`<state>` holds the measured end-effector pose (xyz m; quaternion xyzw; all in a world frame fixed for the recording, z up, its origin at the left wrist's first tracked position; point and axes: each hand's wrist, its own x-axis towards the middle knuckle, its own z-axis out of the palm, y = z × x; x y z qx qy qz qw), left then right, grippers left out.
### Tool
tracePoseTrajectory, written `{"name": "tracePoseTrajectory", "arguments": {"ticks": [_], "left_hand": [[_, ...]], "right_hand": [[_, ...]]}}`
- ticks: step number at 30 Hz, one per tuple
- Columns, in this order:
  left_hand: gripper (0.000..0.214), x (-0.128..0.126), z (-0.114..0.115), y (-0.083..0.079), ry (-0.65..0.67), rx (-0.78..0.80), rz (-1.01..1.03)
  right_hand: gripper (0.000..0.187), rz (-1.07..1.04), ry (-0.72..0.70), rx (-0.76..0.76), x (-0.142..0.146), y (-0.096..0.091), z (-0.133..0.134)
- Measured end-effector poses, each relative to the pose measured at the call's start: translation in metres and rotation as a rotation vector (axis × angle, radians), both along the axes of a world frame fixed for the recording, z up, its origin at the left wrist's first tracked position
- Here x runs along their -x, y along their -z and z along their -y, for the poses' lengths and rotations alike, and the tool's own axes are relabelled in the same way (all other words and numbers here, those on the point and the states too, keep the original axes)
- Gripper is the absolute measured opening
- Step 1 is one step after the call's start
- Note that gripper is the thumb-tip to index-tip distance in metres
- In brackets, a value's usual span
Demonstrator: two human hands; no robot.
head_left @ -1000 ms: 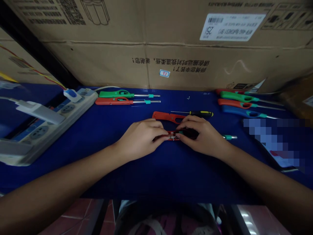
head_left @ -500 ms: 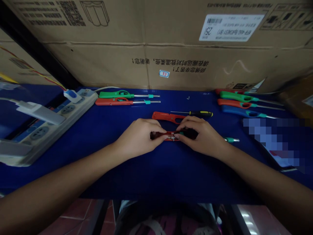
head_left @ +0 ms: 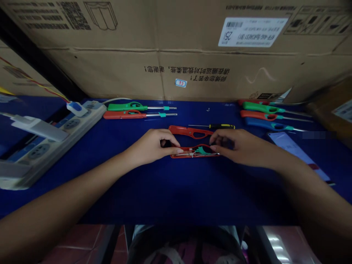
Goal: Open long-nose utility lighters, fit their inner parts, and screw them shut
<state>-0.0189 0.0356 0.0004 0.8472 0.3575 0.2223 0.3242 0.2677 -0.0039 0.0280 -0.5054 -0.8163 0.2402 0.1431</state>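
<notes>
An opened red lighter half (head_left: 195,151) with a green trigger and thin wires inside lies on the blue table (head_left: 176,190). My left hand (head_left: 154,146) pinches its left end with curled fingers. My right hand (head_left: 239,146) holds its right end, fingers closed over it. Just behind lies the other red shell half (head_left: 189,131). A yellow and black screwdriver (head_left: 220,126) rests beyond that.
A green and a red long lighter (head_left: 134,110) lie at the back left beside a white power strip (head_left: 52,135). Several more lighters (head_left: 264,113) lie at the back right. A phone (head_left: 297,150) sits right of my hand. Cardboard boxes (head_left: 192,47) wall the back.
My hands have drawn apart to the ends of the opened lighter half, so its green trigger and wires now show between them. The view shifted slightly.
</notes>
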Motion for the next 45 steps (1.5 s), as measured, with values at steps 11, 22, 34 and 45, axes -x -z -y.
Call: {"name": "tracePoseTrajectory", "arguments": {"ticks": [11, 22, 34, 45], "left_hand": [[0.012, -0.002, 0.007, -0.001, 0.08, -0.272, 0.034], [0.032, -0.002, 0.012, 0.004, 0.374, -0.572, -0.199], [0.041, 0.0, 0.013, 0.003, 0.379, -0.533, -0.272], [0.042, -0.002, 0.014, -0.001, 0.376, -0.558, -0.296]], "right_hand": [[0.025, 0.114, -0.161, 0.19, -0.022, -0.008, -0.006], [0.02, 0.049, -0.132, 0.179, -0.01, 0.0, -0.005], [0.02, 0.017, -0.131, 0.196, -0.006, -0.002, -0.004], [0.02, 0.009, -0.128, -0.049, 0.006, 0.005, 0.0]]}}
